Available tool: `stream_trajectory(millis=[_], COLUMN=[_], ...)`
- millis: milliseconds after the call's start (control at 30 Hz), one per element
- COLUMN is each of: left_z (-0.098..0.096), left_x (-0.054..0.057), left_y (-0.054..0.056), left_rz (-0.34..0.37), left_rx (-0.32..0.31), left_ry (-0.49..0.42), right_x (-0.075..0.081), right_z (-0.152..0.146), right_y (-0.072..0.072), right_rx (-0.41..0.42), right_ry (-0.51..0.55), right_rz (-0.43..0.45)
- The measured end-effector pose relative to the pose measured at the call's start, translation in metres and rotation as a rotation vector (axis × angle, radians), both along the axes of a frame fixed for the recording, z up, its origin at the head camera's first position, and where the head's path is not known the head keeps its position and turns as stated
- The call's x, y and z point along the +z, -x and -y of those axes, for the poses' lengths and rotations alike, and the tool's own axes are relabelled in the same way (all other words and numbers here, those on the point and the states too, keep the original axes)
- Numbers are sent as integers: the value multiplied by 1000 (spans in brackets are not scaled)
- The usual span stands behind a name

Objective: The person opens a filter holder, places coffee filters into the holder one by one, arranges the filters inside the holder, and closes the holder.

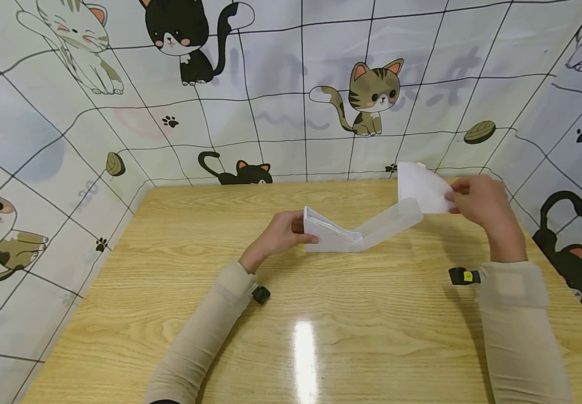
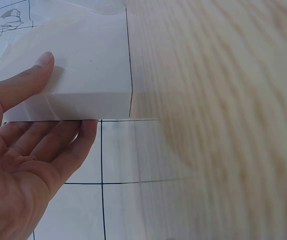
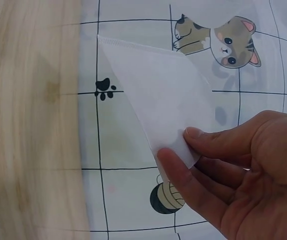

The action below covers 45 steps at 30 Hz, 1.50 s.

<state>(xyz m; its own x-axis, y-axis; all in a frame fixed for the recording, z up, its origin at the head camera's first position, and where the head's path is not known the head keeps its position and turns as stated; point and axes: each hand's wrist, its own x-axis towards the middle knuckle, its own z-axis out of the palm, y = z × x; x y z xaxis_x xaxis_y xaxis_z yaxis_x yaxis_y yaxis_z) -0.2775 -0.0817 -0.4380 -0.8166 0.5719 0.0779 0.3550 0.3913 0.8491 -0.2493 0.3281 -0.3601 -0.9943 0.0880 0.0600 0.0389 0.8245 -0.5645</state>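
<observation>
My left hand (image 1: 283,233) grips the left end of a white box (image 1: 321,241) on the table. In the left wrist view the thumb lies on the box's broad white side (image 2: 93,55) and the fingers are beneath it. White paper sheets (image 1: 335,229) show inside the box. Its translucent lid (image 1: 392,221) is swung open toward the right. Above the lid's far end, my right hand (image 1: 482,202) pinches a white paper coffee filter (image 1: 419,188) between thumb and fingers. A crimped seam runs along one edge of the filter (image 3: 158,95) in the right wrist view.
A pale wood-grain table (image 1: 250,336) lies under both hands, with a bright light reflection near its front. Behind it and at both sides hangs a white cloth (image 1: 280,67) printed with cats and grid lines.
</observation>
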Motion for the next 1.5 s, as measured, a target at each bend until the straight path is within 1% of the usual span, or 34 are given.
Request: stream_trajectory(millis=[133, 267, 500, 833, 1033, 1300, 1500], left_z=[0, 0, 1, 1, 1, 0, 1], left_x=[0, 0, 0, -1, 0, -1, -1], left_y=[0, 0, 0, 0, 0, 0, 1], left_rz=[-4, -14, -14, -17, -14, -14, -13], left_rx=[-1, -2, -7, 4, 4, 1, 2], left_ry=[3, 7, 7, 16, 13, 12, 12], right_x=[6, 11, 20, 31, 35, 39, 39], right_z=[4, 8, 16, 30, 36, 44, 57], right_y=[-2, -5, -10, -19, -24, -30, -31], right_rx=[-3, -6, -20, -33, -7, 19, 85], right_ry=[-9, 6, 1, -10, -5, 15, 6], right_rz=[-34, -44, -81, -190, -277, -333, -380])
